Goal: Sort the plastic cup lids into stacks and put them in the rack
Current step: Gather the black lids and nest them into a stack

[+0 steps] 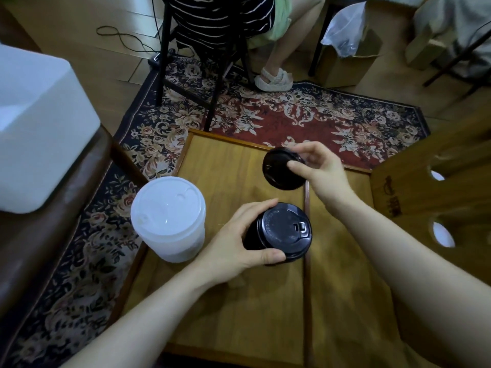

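L hand (233,240): grip clamped round black lid stack (281,232), stack upright on tabletop (231,166). R hand (316,168): thumb + fingers pinching single black lid (283,168), tilted, held off the tabletop, just beyond L grip. White lid stack (168,217) left of L grip, near, not touching. Wooden rack (435,208) right of R grip; white lids visible thru its holes.

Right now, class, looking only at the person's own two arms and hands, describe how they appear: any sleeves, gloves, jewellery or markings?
Both forearms are bare up to the frame's edge, with no sleeve in view. The left hand and the right hand wear no gloves, and no rings, watch, bracelet or markings show on either wrist. The nails that show look short and unpainted.
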### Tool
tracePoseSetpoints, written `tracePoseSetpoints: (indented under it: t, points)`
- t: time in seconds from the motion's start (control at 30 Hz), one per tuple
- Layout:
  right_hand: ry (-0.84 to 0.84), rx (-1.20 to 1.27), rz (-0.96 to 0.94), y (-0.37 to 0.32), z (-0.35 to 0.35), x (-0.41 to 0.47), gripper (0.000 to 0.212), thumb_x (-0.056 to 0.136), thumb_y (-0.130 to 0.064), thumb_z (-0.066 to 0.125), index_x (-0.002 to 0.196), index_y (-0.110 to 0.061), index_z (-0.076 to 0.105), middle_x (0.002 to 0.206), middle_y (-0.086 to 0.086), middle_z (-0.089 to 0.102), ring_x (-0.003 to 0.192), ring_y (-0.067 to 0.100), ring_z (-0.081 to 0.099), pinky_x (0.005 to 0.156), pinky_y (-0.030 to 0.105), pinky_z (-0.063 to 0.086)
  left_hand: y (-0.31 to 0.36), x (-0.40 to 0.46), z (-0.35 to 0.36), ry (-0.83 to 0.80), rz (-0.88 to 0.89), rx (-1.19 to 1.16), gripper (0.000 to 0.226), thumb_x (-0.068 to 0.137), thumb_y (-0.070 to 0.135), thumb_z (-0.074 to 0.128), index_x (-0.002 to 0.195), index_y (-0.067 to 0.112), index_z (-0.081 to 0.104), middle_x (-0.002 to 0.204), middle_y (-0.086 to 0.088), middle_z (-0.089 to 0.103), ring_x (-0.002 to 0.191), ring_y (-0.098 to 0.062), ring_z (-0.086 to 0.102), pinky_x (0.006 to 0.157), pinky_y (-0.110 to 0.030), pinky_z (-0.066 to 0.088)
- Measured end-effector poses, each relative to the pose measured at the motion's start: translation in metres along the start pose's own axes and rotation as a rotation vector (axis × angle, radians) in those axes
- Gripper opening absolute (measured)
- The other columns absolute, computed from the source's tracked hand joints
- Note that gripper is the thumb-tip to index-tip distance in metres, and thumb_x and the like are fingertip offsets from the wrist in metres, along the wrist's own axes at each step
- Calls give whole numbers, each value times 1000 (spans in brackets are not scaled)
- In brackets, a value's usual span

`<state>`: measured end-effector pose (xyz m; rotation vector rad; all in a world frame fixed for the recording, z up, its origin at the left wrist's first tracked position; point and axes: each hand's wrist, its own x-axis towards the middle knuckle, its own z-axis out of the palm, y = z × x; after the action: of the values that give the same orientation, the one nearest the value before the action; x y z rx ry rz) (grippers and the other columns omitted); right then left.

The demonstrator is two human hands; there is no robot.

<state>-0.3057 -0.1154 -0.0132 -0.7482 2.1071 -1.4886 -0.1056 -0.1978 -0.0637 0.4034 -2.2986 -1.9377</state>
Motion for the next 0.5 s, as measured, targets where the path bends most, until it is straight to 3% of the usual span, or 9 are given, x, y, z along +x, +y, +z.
tracePoseSetpoints:
  t: [0.07,0.13,0.23,0.4,0.5]
  points:
    - [94,200,92,-10,-17,-16,29,87,0,66,111,-16,61,97,2,68,92,18,67,81,30,56,1,-1,1,2,-8,-9,84,74,38,84,146,42,41,143,21,43,134,4,42,111,-18,34]
    - [147,471,221,-18,-33,-32,38,83,0,65,118,-15,59,108,8,67,94,19,66,78,27,56,2,-2,2,11,-27,-16,88,72,44,83,147,45,37,144,25,41,134,6,41,113,-21,34]
    - [60,708,383,-23,-51,-57,58,78,-9,65,135,-9,52,126,12,66,100,19,65,84,28,56,4,-4,3,12,-50,-19,97,67,57,79,150,46,29,146,32,37,134,11,38,114,-23,34]
    - [31,423,407,-21,-36,-93,33,78,-12,69,110,-13,64,89,1,75,74,10,68,61,22,52,7,-10,5,13,-68,-7,108,62,65,77,153,45,22,150,33,29,137,15,30,116,-24,30]
    - [106,224,368,-13,-26,-99,20,86,-16,70,106,-13,68,86,2,71,74,11,60,62,24,40,8,-14,8,5,-60,2,111,63,64,77,154,44,19,152,34,26,139,15,26,119,-25,27]
